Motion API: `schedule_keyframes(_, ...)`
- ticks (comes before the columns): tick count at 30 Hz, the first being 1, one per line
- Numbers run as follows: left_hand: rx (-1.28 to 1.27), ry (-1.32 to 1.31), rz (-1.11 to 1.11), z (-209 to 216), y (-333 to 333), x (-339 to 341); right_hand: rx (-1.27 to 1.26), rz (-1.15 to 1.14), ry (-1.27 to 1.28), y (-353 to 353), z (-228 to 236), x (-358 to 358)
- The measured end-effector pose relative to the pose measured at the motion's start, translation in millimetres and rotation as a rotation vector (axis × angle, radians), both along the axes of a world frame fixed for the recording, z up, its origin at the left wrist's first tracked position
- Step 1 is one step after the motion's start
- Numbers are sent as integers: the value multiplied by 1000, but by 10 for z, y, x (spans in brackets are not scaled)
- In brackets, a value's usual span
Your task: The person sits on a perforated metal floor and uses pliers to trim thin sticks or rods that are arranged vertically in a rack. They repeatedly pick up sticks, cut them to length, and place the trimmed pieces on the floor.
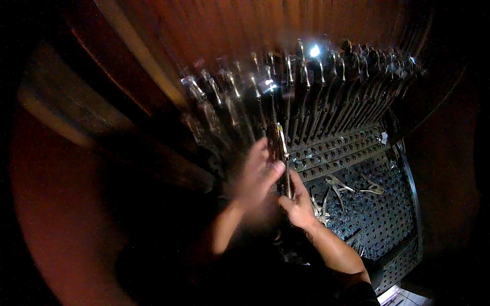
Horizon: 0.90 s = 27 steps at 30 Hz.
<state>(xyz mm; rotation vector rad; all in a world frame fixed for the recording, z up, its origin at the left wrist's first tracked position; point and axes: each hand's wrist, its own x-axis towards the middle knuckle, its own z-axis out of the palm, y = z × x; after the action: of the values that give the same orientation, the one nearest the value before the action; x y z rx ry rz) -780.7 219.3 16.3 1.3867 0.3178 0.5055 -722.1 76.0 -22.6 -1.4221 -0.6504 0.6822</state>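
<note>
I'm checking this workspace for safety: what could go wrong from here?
The metal tool might slip from the right hand and fall onto the tray. The left hand, blurred, might knock the row of upright tools beyond it. The right hand might also scrape the loose metal pieces beside it.

Dim room, deep shadow at 7 o'clock. Ribbed red-brown wall [255, 23] at 12 o'clock, dark-red panel [41, 173] at 9. White glare [315, 50] at 1. Perforated dark surface [400, 217] at 4; pale floor [411, 298] toward 5.
</note>
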Motion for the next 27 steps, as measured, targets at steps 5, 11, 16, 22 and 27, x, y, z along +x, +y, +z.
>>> schedule_keyframes(5, 217, -85, 247, 431, 216, 275, -3, 41, 37, 139, 74, 105)
schedule_keyframes(11, 225, -172, 297, 622, 376, 462, 111, 88, 29, 319, 150, 170)
schedule_keyframes(16, 161, -214, 315, 742, 438, 592, 86, 129, 23, 340, 72, 253)
schedule_keyframes(22, 146, -212, 365, 745, 548, 656, 164, 152, 90, 374, 92, 256)
schedule_keyframes(27, 177, -118, 388, 750, 662, 693, 149, 144, -19, 430, -40, 295)
